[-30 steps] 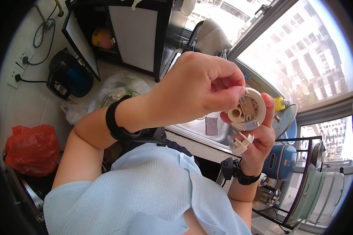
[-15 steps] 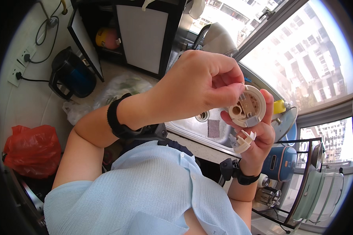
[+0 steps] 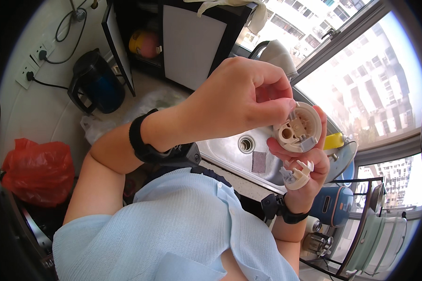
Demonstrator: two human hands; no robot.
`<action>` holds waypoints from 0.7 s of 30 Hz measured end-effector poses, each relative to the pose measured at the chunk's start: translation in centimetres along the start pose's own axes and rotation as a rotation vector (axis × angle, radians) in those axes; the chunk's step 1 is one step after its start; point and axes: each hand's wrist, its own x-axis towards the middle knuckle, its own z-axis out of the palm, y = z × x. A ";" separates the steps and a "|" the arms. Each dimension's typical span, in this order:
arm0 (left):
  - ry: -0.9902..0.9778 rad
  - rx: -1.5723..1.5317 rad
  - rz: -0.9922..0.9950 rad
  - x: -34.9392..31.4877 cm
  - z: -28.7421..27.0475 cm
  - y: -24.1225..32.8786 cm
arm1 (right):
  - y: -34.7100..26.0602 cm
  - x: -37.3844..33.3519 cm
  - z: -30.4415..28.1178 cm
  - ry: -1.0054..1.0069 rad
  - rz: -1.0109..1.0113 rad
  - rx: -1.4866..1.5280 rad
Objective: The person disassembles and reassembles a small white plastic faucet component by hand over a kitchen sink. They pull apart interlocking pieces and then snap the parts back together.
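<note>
My right hand (image 3: 315,165) grips a round cream plastic housing (image 3: 309,122), its hollow inside facing up, with a round hole, ribs and a grey tab. Lower in the same palm rests a smaller cream plastic piece (image 3: 299,177) with upright prongs and a clear part on its side. My left hand (image 3: 255,93) reaches across from the left, thumb and forefinger pinched together at the housing's left rim. A small clear bit shows beside those fingertips; what exactly they pinch is hidden.
Below the hands lies a steel sink (image 3: 220,149) with a drain and a grey-brown cloth (image 3: 259,162). A blue appliance (image 3: 334,206) and a dish rack (image 3: 361,234) stand at right. Left are a dark kettle (image 3: 98,82), a red plastic bag (image 3: 38,171) and an open cabinet door (image 3: 118,47).
The surroundings have shifted slightly in view, showing more of the sink drain. The smaller cream piece sits a little lower and turned in my right palm. My left fingers stay pinched at the housing.
</note>
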 end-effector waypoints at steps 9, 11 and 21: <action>-0.017 -0.015 0.031 0.3 -1.1 0.8 | -0.4 1.2 0.4 -0.056 -0.015 -0.050; -0.014 -0.033 0.051 0.6 -1.1 0.6 | -0.4 1.4 0.3 -0.071 -0.031 -0.047; 0.023 0.001 0.090 0.1 -1.5 0.7 | -0.7 2.3 -0.1 -0.168 -0.115 -0.449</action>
